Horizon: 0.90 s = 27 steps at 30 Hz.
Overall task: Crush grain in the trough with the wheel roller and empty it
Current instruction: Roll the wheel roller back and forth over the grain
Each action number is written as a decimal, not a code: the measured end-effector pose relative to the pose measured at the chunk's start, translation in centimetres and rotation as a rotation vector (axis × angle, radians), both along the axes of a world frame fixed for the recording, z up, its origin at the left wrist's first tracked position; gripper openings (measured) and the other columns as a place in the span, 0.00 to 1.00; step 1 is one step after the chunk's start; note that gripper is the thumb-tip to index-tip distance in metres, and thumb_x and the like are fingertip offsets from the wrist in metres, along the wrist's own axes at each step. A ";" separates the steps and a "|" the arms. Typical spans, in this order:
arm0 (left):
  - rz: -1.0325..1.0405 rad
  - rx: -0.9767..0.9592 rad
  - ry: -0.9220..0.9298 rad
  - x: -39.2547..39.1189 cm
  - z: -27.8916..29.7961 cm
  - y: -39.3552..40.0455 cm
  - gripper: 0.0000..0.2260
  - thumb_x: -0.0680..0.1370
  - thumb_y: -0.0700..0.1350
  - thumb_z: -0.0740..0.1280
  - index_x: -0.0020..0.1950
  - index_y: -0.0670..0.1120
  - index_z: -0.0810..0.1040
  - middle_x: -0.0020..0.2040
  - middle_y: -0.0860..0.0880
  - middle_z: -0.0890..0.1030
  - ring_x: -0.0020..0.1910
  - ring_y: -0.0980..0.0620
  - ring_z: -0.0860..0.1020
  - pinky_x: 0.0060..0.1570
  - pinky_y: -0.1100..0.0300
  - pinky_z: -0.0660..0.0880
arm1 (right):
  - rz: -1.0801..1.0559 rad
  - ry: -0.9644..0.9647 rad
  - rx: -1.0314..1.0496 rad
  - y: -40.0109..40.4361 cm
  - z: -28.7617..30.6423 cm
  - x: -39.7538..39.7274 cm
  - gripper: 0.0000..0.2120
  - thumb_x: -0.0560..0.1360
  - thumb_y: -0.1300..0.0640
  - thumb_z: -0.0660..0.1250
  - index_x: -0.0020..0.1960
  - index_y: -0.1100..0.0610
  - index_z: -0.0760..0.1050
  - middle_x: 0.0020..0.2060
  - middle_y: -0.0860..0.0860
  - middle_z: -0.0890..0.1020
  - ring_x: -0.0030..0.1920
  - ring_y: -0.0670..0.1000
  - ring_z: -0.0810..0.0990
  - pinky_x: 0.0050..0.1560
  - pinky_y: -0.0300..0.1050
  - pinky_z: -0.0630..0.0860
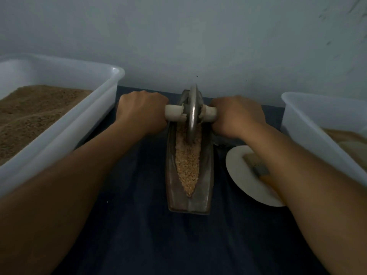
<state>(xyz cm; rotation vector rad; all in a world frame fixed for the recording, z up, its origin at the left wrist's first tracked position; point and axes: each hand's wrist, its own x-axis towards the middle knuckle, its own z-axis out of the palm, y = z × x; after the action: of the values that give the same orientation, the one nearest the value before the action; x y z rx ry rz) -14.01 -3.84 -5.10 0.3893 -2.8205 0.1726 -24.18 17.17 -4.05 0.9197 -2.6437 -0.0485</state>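
Two hands are gripping the wheel roller by its pale axle handle, one on each side of the metal disc. The left hand is curling its fingers round the handle stub left of the disc, and the right hand is wrapping round the stub on the other side; both are closed tight on it, knuckles up. The disc is standing upright in the far half of the trough, its lower edge sitting down in the grain. The top of the disc is looking blurred.

The trough, a long boat-shaped metal vessel, is lying on the dark blue surface with its length running away from the person toward the wall. Pale, coarse grain is filling its groove from the disc back to the near tip.

Just right of the trough, a white plate is resting on the surface, and a brush with an orange handle is lying on it, partly hidden under the right forearm. Left of the trough a white plastic tub is holding brown ground material. Farther right of the trough, beyond the plate, a second white tub is holding paler contents.
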 end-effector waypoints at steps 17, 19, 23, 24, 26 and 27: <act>-0.015 -0.083 -0.033 3.3 0.9 1.9 0.11 0.72 0.57 0.70 0.52 0.55 0.75 0.40 0.52 0.72 0.38 0.48 0.70 0.37 0.53 0.67 | -0.051 0.112 -0.130 1.8 -1.8 4.1 0.09 0.72 0.44 0.69 0.48 0.46 0.75 0.39 0.48 0.80 0.35 0.54 0.73 0.29 0.44 0.53; -0.030 -0.082 -0.043 4.0 1.1 2.2 0.12 0.72 0.57 0.71 0.51 0.55 0.74 0.40 0.52 0.72 0.38 0.48 0.71 0.37 0.53 0.67 | -0.039 0.134 -0.139 2.3 -2.0 5.0 0.08 0.73 0.46 0.70 0.47 0.46 0.73 0.36 0.47 0.78 0.33 0.53 0.71 0.29 0.43 0.51; -0.049 -0.068 -0.086 5.4 1.3 2.4 0.11 0.73 0.58 0.70 0.48 0.56 0.72 0.42 0.52 0.75 0.39 0.49 0.72 0.39 0.53 0.69 | 0.001 0.152 -0.127 3.3 -2.0 6.9 0.09 0.73 0.48 0.71 0.47 0.48 0.72 0.36 0.47 0.78 0.32 0.51 0.68 0.30 0.43 0.50; -0.053 -0.061 -0.106 5.7 1.4 2.4 0.11 0.73 0.58 0.70 0.49 0.56 0.74 0.43 0.52 0.77 0.40 0.49 0.73 0.40 0.53 0.71 | 0.012 0.158 -0.118 3.5 -1.9 7.4 0.09 0.73 0.48 0.71 0.47 0.49 0.72 0.36 0.47 0.78 0.32 0.51 0.68 0.30 0.44 0.49; -0.054 -0.027 -0.172 6.2 1.8 2.4 0.13 0.72 0.61 0.71 0.52 0.57 0.76 0.45 0.53 0.79 0.41 0.49 0.75 0.41 0.53 0.72 | 0.029 0.177 -0.107 3.9 -1.5 8.2 0.09 0.73 0.48 0.70 0.47 0.49 0.72 0.37 0.46 0.78 0.33 0.51 0.68 0.30 0.45 0.50; -0.056 -0.003 -0.213 6.5 2.0 2.4 0.15 0.72 0.63 0.71 0.52 0.57 0.76 0.45 0.53 0.79 0.41 0.50 0.76 0.42 0.53 0.73 | 0.036 0.186 -0.101 4.0 -1.3 8.6 0.08 0.73 0.48 0.70 0.47 0.48 0.72 0.36 0.46 0.78 0.33 0.50 0.69 0.30 0.45 0.50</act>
<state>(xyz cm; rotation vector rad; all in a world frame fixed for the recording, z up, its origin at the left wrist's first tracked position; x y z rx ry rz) -7.56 -1.43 -3.11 0.3074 -3.0364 0.2185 -15.62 21.17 -5.32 0.8837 -2.4351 0.0086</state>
